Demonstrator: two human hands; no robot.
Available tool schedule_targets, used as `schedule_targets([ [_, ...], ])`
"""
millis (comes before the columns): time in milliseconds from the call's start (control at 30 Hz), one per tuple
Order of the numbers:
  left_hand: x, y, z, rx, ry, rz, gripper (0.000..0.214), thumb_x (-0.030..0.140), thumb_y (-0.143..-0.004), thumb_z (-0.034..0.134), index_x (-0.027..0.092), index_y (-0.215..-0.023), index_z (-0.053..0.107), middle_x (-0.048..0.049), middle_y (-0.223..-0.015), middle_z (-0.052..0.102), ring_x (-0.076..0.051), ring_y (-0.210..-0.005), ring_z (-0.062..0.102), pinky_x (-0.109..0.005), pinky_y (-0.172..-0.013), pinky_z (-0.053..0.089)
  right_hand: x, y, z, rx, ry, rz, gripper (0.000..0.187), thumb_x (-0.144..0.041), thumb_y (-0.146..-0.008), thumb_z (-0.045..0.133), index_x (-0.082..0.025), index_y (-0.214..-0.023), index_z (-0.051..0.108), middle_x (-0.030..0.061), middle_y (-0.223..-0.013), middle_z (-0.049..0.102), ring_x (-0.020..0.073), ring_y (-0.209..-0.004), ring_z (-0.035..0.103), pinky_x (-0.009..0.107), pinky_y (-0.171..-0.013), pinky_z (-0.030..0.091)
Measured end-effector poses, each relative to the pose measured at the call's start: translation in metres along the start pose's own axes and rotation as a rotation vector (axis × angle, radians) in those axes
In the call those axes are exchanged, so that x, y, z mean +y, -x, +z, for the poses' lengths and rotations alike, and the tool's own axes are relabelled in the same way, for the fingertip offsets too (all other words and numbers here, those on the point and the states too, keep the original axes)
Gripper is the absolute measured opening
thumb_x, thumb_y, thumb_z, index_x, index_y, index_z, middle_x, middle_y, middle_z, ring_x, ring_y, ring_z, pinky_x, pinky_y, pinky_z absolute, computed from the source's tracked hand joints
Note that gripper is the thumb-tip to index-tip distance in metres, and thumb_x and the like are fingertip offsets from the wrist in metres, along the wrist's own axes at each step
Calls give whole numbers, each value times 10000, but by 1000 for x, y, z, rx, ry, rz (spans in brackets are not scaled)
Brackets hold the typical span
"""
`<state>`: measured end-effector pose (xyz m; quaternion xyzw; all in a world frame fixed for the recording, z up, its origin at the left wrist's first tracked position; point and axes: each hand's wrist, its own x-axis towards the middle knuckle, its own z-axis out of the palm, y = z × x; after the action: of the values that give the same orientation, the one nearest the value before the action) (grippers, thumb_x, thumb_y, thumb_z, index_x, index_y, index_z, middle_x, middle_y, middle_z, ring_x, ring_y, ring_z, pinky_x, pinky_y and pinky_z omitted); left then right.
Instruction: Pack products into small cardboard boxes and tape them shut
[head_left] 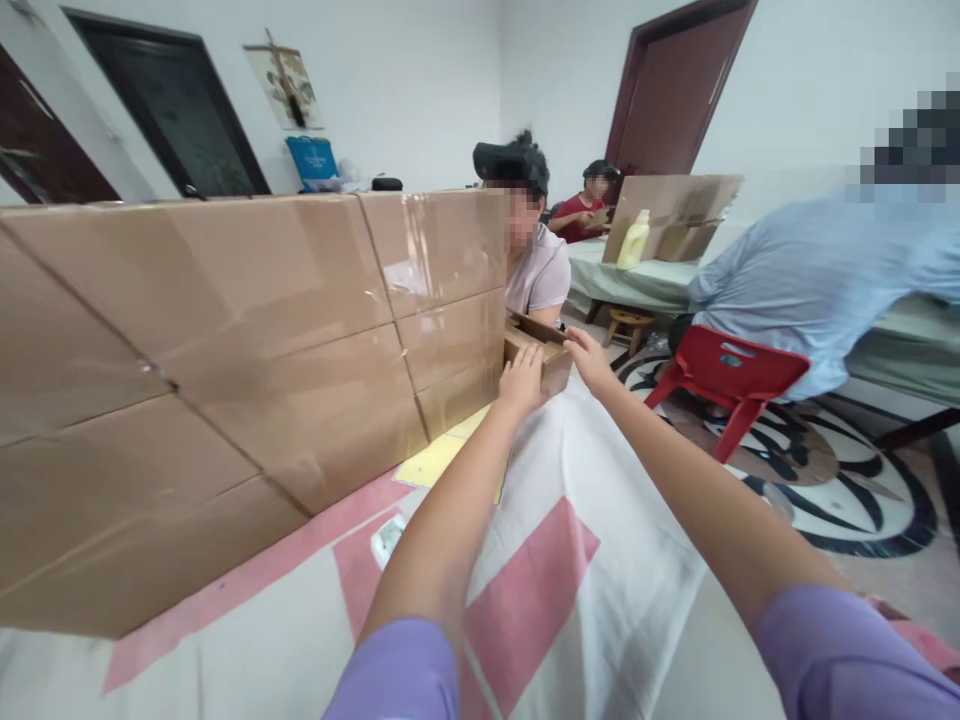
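At the far end of the table stands a small cardboard box (556, 372) with its top flaps up, partly hidden behind my hands. My left hand (523, 377) grips its near edge, the fingers hooked over the rim. On the right side, my right hand (589, 360) holds the box's corner and flap. What lies inside the box cannot be made out. Just left of it rises a wall of stacked cardboard cartons (300, 290). Yellow sheets (431, 462) lie on the cloth at the foot of this wall.
A phone-like white object (386, 538) rests on the pink-and-white tablecloth (525, 570). Behind the box sits a person (544, 265). To the right, another person in light blue (810, 270) sits on a red chair (739, 365). A yellow bottle (634, 240) stands on a farther table.
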<state>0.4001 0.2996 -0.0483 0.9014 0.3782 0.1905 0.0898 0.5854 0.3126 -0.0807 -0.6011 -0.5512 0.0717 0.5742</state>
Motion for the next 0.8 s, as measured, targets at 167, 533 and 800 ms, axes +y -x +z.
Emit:
schedule_targets([
  [167,-7,-8,30,-41,-66,-18,983,147,-784,771,203,-1625,267,-164,-1723,242,-320,-1613,161,-557,-1281,249,13,3,0,-89,131,-52,407,-366,-886,653,-233,-1259,747,108,-1238,728,359,-1267,556,635,-1177,345],
  [533,-7,-4,32,-20,-107,-31,1000,192,-780,788,201,-1628,258,-136,-1726,240,-288,-1617,145,-514,-1265,307,24,19,2,-161,424,-343,413,-494,-1009,478,-289,-1178,795,132,-1324,616,402,-1299,417,673,-1116,308],
  [800,0,-2,34,-6,-149,-90,918,201,-834,741,211,-1622,270,-95,-1724,258,-234,-1616,140,-479,-1266,291,36,21,26,7,322,-263,429,-508,-1000,463,-241,-1028,799,141,-1303,643,364,-1320,458,594,-1144,357],
])
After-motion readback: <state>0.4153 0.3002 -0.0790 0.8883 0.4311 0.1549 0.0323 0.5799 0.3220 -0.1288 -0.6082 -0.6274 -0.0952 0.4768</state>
